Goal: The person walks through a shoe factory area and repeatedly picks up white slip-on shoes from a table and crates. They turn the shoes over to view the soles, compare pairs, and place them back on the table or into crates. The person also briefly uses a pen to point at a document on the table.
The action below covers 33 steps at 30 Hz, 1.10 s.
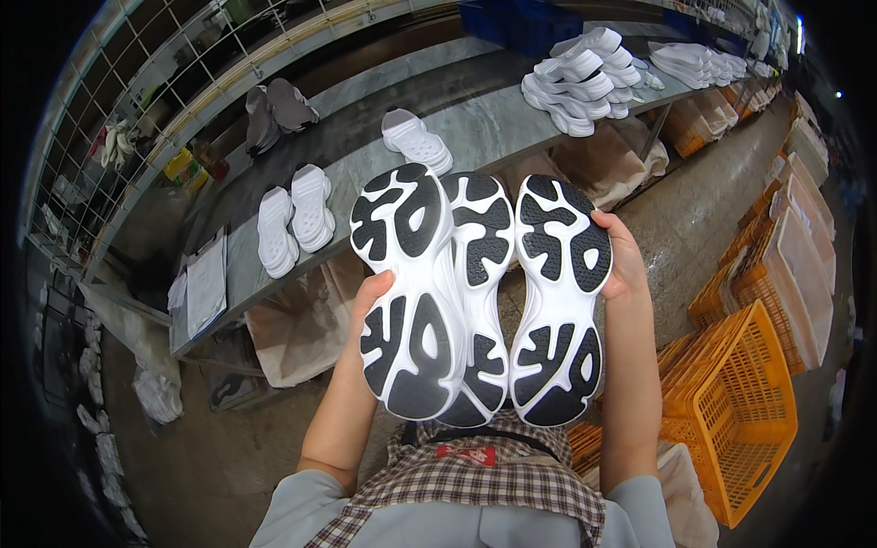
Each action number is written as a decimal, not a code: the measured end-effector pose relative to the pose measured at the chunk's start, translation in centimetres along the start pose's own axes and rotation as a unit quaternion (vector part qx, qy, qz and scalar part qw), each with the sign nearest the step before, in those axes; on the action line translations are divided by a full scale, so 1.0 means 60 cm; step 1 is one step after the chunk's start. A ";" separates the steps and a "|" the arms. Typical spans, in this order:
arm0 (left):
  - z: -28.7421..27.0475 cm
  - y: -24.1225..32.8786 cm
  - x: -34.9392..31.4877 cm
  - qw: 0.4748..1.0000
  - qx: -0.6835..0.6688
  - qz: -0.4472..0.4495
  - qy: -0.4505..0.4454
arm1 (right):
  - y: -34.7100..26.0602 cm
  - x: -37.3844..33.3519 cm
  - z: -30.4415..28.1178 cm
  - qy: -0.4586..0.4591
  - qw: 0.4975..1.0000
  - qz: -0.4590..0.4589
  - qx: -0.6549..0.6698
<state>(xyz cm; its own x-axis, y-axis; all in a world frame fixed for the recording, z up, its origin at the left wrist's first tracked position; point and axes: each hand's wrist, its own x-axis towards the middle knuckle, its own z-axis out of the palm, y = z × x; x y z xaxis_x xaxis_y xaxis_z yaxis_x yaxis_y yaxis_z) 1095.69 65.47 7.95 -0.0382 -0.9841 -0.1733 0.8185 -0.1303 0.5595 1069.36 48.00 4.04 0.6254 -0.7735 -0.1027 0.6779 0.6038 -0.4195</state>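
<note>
Three white shoe soles with black tread pads are held upright before me, tread sides facing me. My left hand (368, 300) is closed round the outer edge of the left sole (416, 279), thumb on its narrow waist. Partly behind that one is the middle sole (482, 306); what grips it is hidden. My right hand (625, 260) is closed on the outer edge of the right sole (557, 297), with the thumb near its upper pads. Most of my fingers are hidden behind the soles.
Ahead runs a grey bench (352, 160) bearing a pair of white soles (312, 210), a single white sole (417, 142), grey soles (279, 111), a clipboard (207, 285) and a stack of white soles (580, 82). Orange crates (744, 402) stand at right. Wire mesh (155, 68) rises behind.
</note>
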 end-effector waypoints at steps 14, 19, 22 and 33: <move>0.004 -0.034 -0.015 0.997 -0.031 0.028 -0.064 | -0.015 -0.025 0.011 -0.043 0.997 -0.051 -0.026; -0.011 -0.045 -0.014 0.992 0.031 0.087 -0.082 | -0.010 -0.051 0.035 -0.060 0.986 -0.134 -0.077; -0.017 -0.047 -0.014 0.987 0.074 0.117 -0.083 | -0.008 -0.063 0.047 -0.058 0.980 -0.165 -0.097; 0.016 -0.045 -0.020 0.974 0.096 0.163 -0.124 | 0.001 -0.080 0.067 -0.064 0.970 -0.200 -0.119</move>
<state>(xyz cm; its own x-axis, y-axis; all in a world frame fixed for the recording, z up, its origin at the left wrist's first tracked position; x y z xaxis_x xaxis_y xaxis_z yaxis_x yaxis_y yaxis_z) 1092.97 66.88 7.41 0.0493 -0.9726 0.2274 0.6883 0.1981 0.6979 1067.94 52.55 8.16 0.3842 -0.8971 0.2181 0.7775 0.1870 -0.6004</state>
